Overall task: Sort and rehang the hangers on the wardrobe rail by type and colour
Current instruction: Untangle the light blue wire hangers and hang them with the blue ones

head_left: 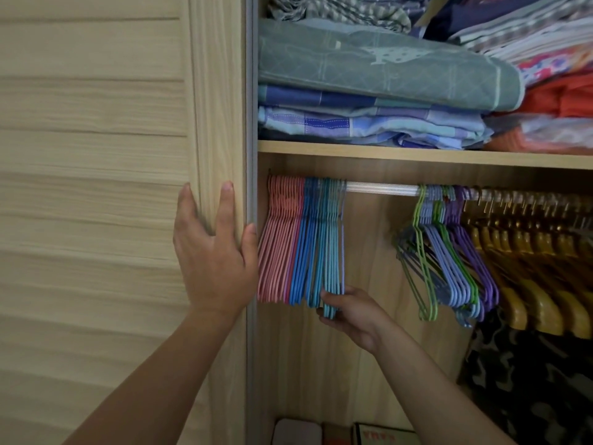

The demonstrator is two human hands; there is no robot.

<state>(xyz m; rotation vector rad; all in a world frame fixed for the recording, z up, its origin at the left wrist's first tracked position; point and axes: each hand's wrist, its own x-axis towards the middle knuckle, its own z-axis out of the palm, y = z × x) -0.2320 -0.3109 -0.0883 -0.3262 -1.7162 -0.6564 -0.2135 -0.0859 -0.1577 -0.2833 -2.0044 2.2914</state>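
The grained wooden wardrobe door (128, 155) is pressed by the left hand (213, 252), fingers spread flat along its edge. The lower corners of thin teal hangers (332, 252) are pinched by the right hand (351, 311). Pink hangers (277, 239), blue hangers (305, 239), a mixed bunch (449, 252) and chunky wooden hangers (529, 268) are hung along the ribbed metal rail (382, 188).
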